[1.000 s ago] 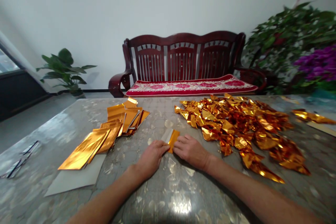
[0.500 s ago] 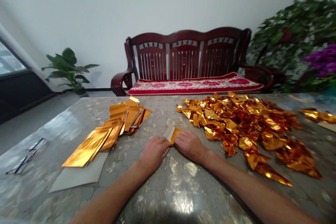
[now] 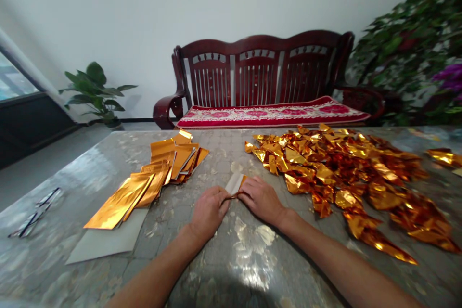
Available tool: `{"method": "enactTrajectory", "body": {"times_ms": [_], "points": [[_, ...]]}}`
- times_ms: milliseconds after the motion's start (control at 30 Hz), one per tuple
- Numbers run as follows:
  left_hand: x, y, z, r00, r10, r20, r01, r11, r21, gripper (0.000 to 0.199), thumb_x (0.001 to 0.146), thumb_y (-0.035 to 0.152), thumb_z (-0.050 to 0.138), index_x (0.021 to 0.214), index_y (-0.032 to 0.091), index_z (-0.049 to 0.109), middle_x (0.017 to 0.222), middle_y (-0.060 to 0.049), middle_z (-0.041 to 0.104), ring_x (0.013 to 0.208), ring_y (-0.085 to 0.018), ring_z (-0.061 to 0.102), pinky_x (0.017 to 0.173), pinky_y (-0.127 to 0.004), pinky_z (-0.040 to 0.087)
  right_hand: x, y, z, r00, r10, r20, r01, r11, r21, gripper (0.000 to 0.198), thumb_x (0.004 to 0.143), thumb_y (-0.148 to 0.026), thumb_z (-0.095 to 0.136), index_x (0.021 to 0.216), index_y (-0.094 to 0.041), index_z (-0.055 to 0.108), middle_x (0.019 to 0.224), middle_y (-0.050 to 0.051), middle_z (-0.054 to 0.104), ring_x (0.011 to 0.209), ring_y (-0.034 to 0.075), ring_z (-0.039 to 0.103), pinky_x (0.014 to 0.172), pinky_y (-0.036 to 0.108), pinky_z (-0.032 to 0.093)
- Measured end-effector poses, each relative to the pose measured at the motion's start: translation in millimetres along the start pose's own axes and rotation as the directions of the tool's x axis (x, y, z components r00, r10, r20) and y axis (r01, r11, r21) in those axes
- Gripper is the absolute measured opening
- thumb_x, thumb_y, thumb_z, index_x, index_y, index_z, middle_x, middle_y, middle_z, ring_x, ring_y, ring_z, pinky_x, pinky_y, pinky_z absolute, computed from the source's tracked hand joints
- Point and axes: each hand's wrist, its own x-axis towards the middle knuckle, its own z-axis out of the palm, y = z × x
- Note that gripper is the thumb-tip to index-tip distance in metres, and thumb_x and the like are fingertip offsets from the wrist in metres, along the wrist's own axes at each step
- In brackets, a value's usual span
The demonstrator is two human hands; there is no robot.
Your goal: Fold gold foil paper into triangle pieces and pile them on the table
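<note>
A small sheet of gold foil paper (image 3: pixel 234 183), pale on its underside, lies at the middle of the table with its near edge rolled or folded over. My left hand (image 3: pixel 211 206) pinches the left end of that edge. On the other end, the fingers of my right hand (image 3: pixel 261 200) are closed, covering part of the sheet. To the left is a fanned stack of flat gold foil sheets (image 3: pixel 121 202). A large heap of folded gold foil pieces (image 3: pixel 334 168) spreads to the right.
A pale sheet (image 3: pixel 108 244) lies partly under the stack on the patterned table (image 3: pixel 202 269). Folded eyeglasses (image 3: pixel 36 214) rest at the far left. Behind the table stands a dark red wooden bench (image 3: pixel 256 74), with leafy plants (image 3: pixel 96 94) on either side.
The sheet's near edge is now turned over into a narrow roll, showing more of its pale side. Both hands stay close to the same spot. The view has shifted slightly.
</note>
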Motion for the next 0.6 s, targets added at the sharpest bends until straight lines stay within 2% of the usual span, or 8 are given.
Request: {"method": "enactTrajectory", "body": {"times_ms": [200, 400, 600], "points": [[-5.8, -2.6, -4.0, 0.999, -0.044, 0.015, 0.045, 0.998, -0.043, 0.024, 0.092, 0.013, 0.055, 0.101, 0.023, 0.075, 0.095, -0.003, 0.069, 0.094, -0.017, 0.063, 0.088, -0.027, 0.048, 1.5, -3.5, 0.6, 0.997, 0.077, 0.002, -0.077, 0.996, 0.049, 0.012, 0.096, -0.022, 0.056, 0.092, -0.021, 0.067, 0.100, 0.004, 0.067, 0.093, 0.019, 0.056, 0.085, 0.031, 0.040], [-7.4, -3.0, -4.3, 0.998, -0.049, 0.032, 0.051, 0.998, -0.044, 0.032, 0.089, 0.008, 0.053, 0.105, 0.025, 0.075, 0.098, -0.003, 0.069, 0.095, -0.017, 0.064, 0.088, -0.028, 0.050, 2.9, -4.3, 1.6, 0.993, 0.115, 0.030, -0.116, 0.991, 0.061, 0.020, 0.100, -0.031, 0.053, 0.092, -0.021, 0.068, 0.098, 0.003, 0.067, 0.094, 0.018, 0.056, 0.085, 0.030, 0.040], [-9.9, -2.4, -7.9, 0.998, -0.025, 0.060, 0.028, 0.999, -0.042, 0.038, 0.085, 0.003, 0.051, 0.105, 0.024, 0.076, 0.103, -0.004, 0.072, 0.099, -0.018, 0.065, 0.091, -0.029, 0.051, 3.8, -5.7, 2.2, 0.988, 0.153, 0.035, -0.155, 0.987, 0.052, 0.022, 0.100, -0.033, 0.053, 0.088, -0.022, 0.067, 0.094, 0.002, 0.067, 0.091, 0.018, 0.056, 0.081, 0.030, 0.039]]}}
